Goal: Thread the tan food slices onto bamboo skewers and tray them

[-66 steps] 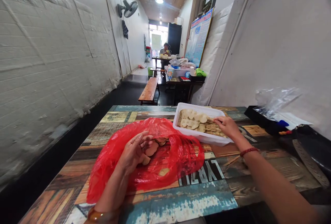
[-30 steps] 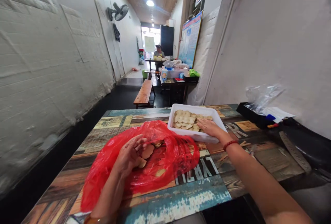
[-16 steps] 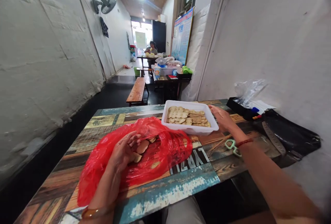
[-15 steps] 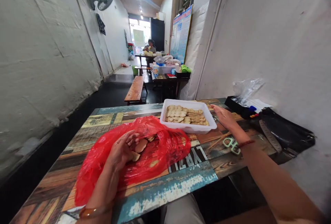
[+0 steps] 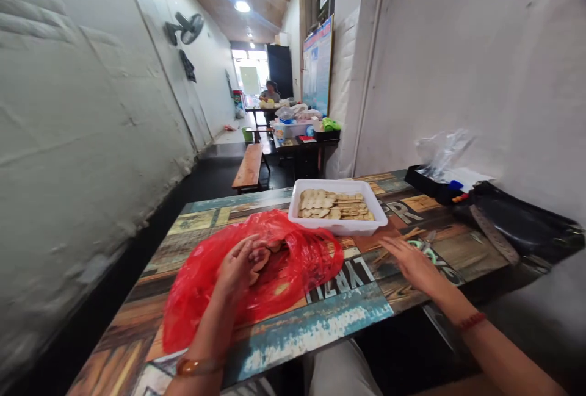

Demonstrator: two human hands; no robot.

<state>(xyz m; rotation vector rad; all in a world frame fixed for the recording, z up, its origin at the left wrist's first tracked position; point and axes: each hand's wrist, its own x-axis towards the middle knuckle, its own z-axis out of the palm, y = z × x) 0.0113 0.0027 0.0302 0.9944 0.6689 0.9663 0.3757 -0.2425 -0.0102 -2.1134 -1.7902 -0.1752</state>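
Observation:
My left hand (image 5: pixel 238 266) rests at the mouth of a red plastic bag (image 5: pixel 195 289), palm turned inward. Its fingers are loosely curled and apart, with no item visible in them. Thin, pale round slices (image 5: pixel 260 260) lie in the bag beside those fingers. Palm down, my right hand (image 5: pixel 414 265) reaches over loose thin wooden sticks (image 5: pixel 378 255), its fingers stretched out. Whether the fingertips touch a stick I cannot tell. Partly behind this hand lie green-handled scissors (image 5: pixel 430 254). A white plastic container (image 5: pixel 339 226) holds rows of skewered slices (image 5: pixel 336 204).
Everything stands on a wood-patterned table (image 5: pixel 320 323). At the right are a black bag (image 5: pixel 526 225) and a black tray (image 5: pixel 430 185) with clear plastic. A bench (image 5: pixel 248 166) and a cluttered table (image 5: pixel 297 141) stand beyond; a person (image 5: pixel 270 92) sits farther back.
My right hand has come from the container's right side back towards me, over the sticks and scissors. My left hand stays at the bag, its fingers more curled. The camera view has shifted slightly.

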